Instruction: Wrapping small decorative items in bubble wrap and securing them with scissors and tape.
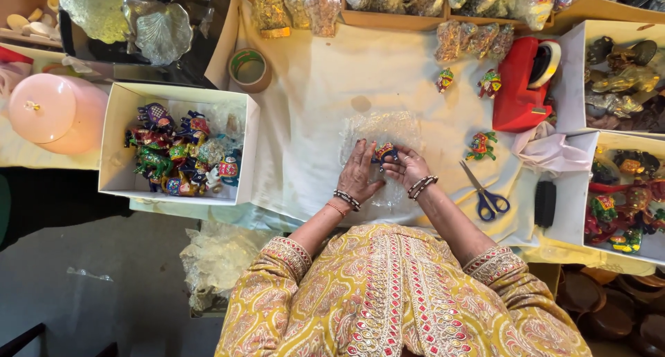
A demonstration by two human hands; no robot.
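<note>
Sleeves: yellow patterned cloth with red embroidered cuffs, nearest the camera, just below the figurine.
Left hand (359, 173): lies flat on the bubble wrap (379, 139), fingers spread and straight, fingertips touching the figurine's left side; beaded bracelet at the wrist.
Right hand (409, 167): fingers curled, pinching the figurine from its right; bracelets at the wrist.
Figurine (385, 151): small painted animal, dark blue with red and yellow, glossy; it sits between both hands on the wrap. Long axis runs roughly left to right; which end is the head I cannot tell.
Bubble wrap: clear, dimpled sheet under the figurine, spread on a white cloth (312, 101).
Scissors (487, 194): blue handles, metal blades, right of the figurine, tips pointing up-left towards it.
Loose figurines: one green-red piece (481, 146) right of the figurine, two more (445, 79) (490, 84) beyond it.
Left box (114, 139): white card, well left of the figurine, heaped with painted animals.
Right boxes (575, 191): white, far right, holding painted and metal pieces.
Dispenser (523, 83): red plastic, up-right of the figurine.
Tape roll (250, 69): brown, up-left.
Far edge: wrapped packets (315, 11) in trays.
</note>
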